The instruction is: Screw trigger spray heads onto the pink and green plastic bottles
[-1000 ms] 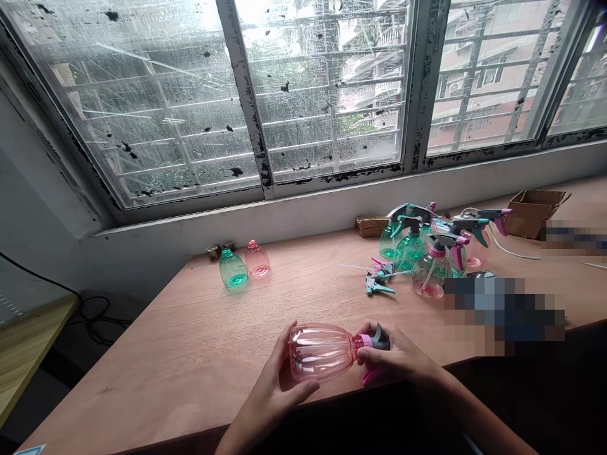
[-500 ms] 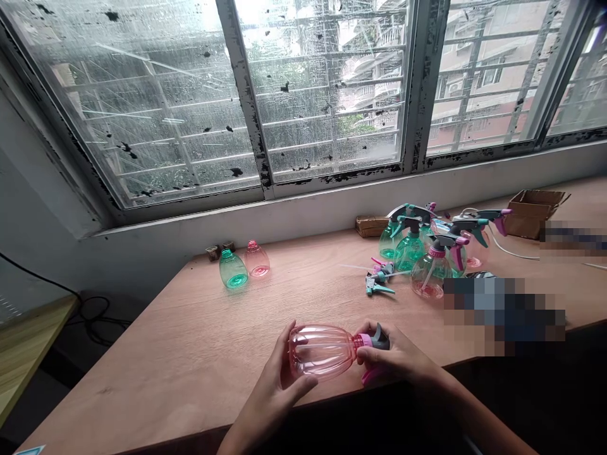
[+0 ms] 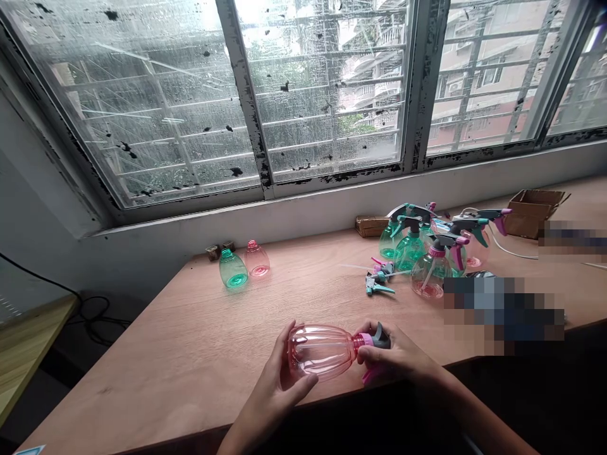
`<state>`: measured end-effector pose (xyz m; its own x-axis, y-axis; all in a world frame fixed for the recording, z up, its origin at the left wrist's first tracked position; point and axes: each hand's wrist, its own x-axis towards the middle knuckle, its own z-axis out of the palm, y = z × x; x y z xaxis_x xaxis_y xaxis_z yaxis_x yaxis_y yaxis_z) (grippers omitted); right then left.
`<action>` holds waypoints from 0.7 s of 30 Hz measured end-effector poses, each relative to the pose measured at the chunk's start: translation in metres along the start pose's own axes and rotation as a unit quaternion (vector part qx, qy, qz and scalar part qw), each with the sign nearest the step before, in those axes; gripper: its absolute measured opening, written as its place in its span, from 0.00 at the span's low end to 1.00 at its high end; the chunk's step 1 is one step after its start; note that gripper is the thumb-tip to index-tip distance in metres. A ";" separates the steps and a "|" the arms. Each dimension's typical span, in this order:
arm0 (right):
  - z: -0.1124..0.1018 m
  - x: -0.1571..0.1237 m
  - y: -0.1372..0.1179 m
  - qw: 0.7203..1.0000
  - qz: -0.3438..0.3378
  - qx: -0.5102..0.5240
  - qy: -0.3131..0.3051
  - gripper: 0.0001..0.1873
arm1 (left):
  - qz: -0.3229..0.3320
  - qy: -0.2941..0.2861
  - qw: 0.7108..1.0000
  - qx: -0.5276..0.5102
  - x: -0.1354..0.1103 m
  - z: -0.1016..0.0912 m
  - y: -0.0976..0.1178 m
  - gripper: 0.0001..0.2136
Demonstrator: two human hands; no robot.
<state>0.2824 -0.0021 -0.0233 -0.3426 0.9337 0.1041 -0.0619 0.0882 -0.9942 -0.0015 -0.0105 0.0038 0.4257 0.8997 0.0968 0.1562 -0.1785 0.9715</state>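
Note:
A clear pink spray bottle (image 3: 321,351) lies on its side just above the near edge of the wooden table (image 3: 203,341). My left hand (image 3: 277,385) wraps round the bottle's base, thumb underneath. My right hand (image 3: 398,357) is closed on the bottle's neck, at the pink collar and grey trigger head (image 3: 378,338). A pink trigger lever sticks out below my right fingers.
A green bottle (image 3: 232,270) and a pink bottle (image 3: 257,260) without heads stand at the back left. Several assembled spray bottles (image 3: 427,253) cluster at the right, loose trigger heads (image 3: 379,278) beside them. A cardboard box (image 3: 533,212) sits far right, under the window.
My left hand has slid a little further round the bottle's base, and its thumb has curled in. The bottle and my right hand have hardly moved.

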 end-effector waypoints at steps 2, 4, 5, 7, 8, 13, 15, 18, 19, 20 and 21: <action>-0.001 0.002 0.003 1.000 0.000 -0.006 -0.001 0.20 | 0.006 -0.006 1.000 -0.004 0.001 0.001 0.000 0.38; -0.001 0.003 0.005 1.000 -0.004 -0.011 0.001 0.20 | 0.018 -0.007 1.000 -0.006 0.001 0.002 0.000 0.38; -0.001 0.004 0.005 1.000 -0.006 -0.012 0.002 0.20 | 0.025 -0.006 1.000 -0.007 0.001 0.002 0.000 0.38; -0.001 0.004 0.006 1.000 -0.009 -0.015 0.007 0.20 | 0.035 -0.003 0.999 -0.008 0.002 0.003 -0.002 0.38; -0.002 0.004 0.006 1.000 -0.009 -0.017 0.010 0.20 | 0.038 0.000 0.999 -0.007 0.002 0.003 -0.003 0.38; -0.003 0.004 0.009 1.000 -0.008 -0.001 0.029 0.21 | 0.029 -0.009 0.999 -0.014 0.001 0.001 -0.005 0.40; -0.003 0.004 0.010 0.999 -0.010 0.012 0.036 0.21 | 0.022 -0.015 1.000 -0.012 0.000 0.000 -0.005 0.43; -0.001 0.004 0.009 0.999 -0.012 0.018 0.037 0.21 | 0.011 -0.019 1.000 -0.018 -0.001 -0.001 -0.004 0.48; 0.000 0.004 0.008 0.999 -0.014 0.017 0.037 0.21 | 0.005 -0.019 1.000 -0.021 -0.001 -0.002 -0.004 0.49; 0.000 0.004 0.007 0.999 -0.015 0.016 0.038 0.20 | 0.000 -0.019 1.000 -0.022 -0.001 -0.002 -0.004 0.48; 0.000 0.004 0.007 0.999 -0.016 0.016 0.039 0.20 | -0.003 -0.015 1.000 -0.017 -0.001 -0.003 -0.003 0.46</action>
<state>0.2805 0.0017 -0.0299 -0.2651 0.9552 0.1312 -0.1012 0.1078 -0.9890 -0.0049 -0.0096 0.0010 0.4520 0.8880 0.0850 0.1285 -0.1591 0.9789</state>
